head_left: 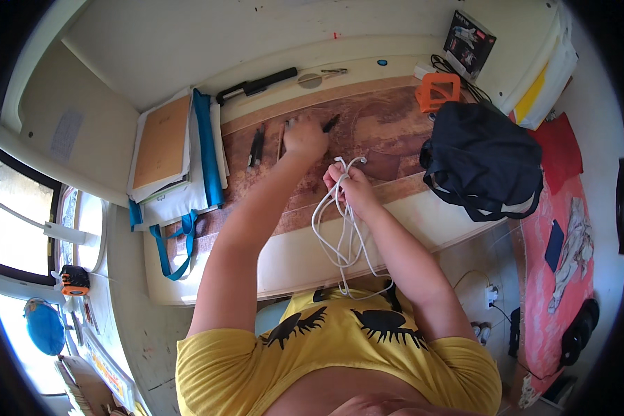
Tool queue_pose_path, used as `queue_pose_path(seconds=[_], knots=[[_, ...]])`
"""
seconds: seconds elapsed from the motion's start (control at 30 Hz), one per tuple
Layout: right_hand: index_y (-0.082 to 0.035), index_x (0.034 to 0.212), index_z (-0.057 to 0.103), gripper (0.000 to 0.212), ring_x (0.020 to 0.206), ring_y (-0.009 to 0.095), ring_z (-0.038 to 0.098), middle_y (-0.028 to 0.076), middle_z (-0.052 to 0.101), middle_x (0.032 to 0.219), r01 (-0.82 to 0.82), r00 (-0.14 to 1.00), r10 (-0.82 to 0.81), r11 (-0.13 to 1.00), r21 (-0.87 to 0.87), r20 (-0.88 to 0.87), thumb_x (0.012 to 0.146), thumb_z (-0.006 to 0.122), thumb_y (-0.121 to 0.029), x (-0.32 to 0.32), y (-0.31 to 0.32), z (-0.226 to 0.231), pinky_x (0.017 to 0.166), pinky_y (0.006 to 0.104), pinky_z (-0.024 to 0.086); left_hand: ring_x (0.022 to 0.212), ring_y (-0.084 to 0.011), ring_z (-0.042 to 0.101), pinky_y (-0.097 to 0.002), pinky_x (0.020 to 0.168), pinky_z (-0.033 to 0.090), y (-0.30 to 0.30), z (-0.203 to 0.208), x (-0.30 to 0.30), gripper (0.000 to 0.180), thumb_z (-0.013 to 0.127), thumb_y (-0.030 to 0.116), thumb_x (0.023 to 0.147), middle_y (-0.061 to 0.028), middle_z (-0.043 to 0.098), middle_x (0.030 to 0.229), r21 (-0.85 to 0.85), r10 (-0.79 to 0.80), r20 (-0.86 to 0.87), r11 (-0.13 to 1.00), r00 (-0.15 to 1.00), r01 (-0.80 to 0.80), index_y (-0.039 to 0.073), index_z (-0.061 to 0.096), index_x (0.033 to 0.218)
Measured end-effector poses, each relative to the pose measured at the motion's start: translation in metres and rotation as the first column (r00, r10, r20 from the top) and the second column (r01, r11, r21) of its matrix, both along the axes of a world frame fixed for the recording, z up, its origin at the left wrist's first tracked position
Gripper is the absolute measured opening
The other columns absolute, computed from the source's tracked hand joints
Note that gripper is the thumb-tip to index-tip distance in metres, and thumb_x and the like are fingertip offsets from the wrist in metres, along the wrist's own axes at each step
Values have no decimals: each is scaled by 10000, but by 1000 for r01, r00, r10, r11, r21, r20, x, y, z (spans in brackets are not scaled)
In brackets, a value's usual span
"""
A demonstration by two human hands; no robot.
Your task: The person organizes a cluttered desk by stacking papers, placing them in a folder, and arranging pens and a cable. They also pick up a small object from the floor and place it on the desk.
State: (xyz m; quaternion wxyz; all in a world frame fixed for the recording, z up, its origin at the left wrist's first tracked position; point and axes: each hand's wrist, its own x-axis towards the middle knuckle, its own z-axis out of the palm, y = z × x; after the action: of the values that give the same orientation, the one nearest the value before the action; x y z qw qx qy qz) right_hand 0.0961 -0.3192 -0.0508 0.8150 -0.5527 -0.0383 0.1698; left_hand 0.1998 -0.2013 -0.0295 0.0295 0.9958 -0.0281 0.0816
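Observation:
My right hand [350, 187] is closed around a loosely looped white cable [341, 236]. Its loops hang over the desk's front edge towards my lap, and a white plug end [358, 161] sticks up past my fingers. Farther forward, my left hand [306, 139] is low over the desk mat with its fingers curled. From its right side pokes a dark pen [331, 123], gripped as far as I can see; most of it is hidden by the hand. Just left of that hand lies a thin brown pencil [281, 142], and beside it are dark pens [256, 145].
A stack of papers and folders [163, 145] with a blue strap fills the desk's left side. Behind lies a black long-handled object [260, 84]. To the right are an orange stand [437, 91], a black fabric bag [482, 159] and a dark box [469, 43].

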Motion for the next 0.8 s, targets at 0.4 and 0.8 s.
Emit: queue_pose_path(seconds=[0.4, 0.8], knots=[[-71, 809, 554, 233, 505, 20, 395, -24, 495, 668, 67, 997, -67, 998, 8, -35, 888, 541, -290, 2, -4, 3, 426, 172, 275, 1012, -285, 572, -381, 801, 488, 58, 24, -19, 426, 566, 390, 803, -146, 526, 1167, 125, 104, -97, 988, 990, -92, 30, 619, 1025], [-30, 821, 603, 176, 718, 300, 600, 146, 616, 757, 323, 871, 109, 609, -725, 480, 825, 593, -205, 3, -77, 64, 637, 369, 452, 958, -312, 583, -395, 778, 491, 71, 50, -10, 398, 596, 381, 773, -157, 573, 1062, 157, 56, -173, 987, 983, -28, 52, 608, 997]])
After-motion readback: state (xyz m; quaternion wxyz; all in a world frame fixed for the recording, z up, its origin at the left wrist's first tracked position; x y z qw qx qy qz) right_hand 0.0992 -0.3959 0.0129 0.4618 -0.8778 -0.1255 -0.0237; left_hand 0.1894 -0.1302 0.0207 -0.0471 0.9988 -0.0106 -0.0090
